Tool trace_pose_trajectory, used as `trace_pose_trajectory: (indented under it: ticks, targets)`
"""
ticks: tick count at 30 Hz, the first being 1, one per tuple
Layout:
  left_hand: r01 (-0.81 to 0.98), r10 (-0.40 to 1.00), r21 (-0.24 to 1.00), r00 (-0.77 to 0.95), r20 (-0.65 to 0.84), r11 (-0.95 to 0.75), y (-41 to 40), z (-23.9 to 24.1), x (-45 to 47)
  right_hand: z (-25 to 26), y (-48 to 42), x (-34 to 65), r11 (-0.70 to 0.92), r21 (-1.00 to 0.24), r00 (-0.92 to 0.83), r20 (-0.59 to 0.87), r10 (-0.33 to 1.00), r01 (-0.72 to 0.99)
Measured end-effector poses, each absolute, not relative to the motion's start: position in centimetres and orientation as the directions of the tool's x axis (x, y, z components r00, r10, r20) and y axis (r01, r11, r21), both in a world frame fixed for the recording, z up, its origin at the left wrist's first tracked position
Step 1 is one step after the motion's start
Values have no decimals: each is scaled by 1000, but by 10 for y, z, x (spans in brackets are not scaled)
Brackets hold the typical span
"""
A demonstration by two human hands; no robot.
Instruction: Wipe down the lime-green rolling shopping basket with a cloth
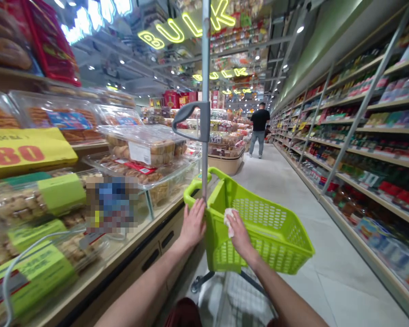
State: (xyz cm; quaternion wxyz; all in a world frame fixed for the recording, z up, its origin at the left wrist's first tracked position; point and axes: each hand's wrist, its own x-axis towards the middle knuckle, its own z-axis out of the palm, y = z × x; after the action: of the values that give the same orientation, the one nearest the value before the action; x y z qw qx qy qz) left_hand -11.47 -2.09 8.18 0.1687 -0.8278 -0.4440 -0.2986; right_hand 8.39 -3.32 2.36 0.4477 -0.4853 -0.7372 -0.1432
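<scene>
A bright green plastic shopping basket [286, 236] on wheels stands in front of me in a shop aisle. Its grey telescopic handle pole [205, 91] rises straight up from the near rim. My left hand [193, 225] rests against the base of that pole at the basket's near left corner, fingers together and pointing up. My right hand [238, 231] lies on the basket's near rim and pinches a small white cloth or tissue [228, 220] against it. The basket looks to hold nothing.
A counter [122, 259] on the left carries clear boxes of baked goods [143, 147] and a yellow price sign [23, 152]. Stocked shelves [368, 150] line the right side. A person in a black shirt [259, 129] stands far down the tiled aisle.
</scene>
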Motion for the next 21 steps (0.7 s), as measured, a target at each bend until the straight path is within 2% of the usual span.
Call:
trace_pose_trajectory:
  ticks: [3, 6, 9, 12, 15, 21]
  targets:
    - [887, 633, 102, 236, 737, -450, -12, 106, -127, 70, -28, 77, 543, -71, -229, 855, 465, 837]
    - [906, 645, 173, 132, 753, -387, -3, 134, -125, 148, -15, 51, 582, 152, -355, 901, 251, 799]
    - [918, 657, 182, 105, 746, -353, 2, 152, -118, 228, 3, 26, 527, 337, -457, 882, 113, 780]
    - [932, 677, 152, 122, 726, -330, 4, 149, -117, 274, 19, 17, 459, 475, -558, 828, 56, 751]
    - [943, 690, 112, 146, 709, -314, 5, 130, -125, 268, 25, 21, 437, 588, -671, 739, 52, 681]
    - [951, 719, 43, 201, 665, -305, 0, 99, -140, 176, 11, 36, 529, 724, -889, 432, 154, 443]
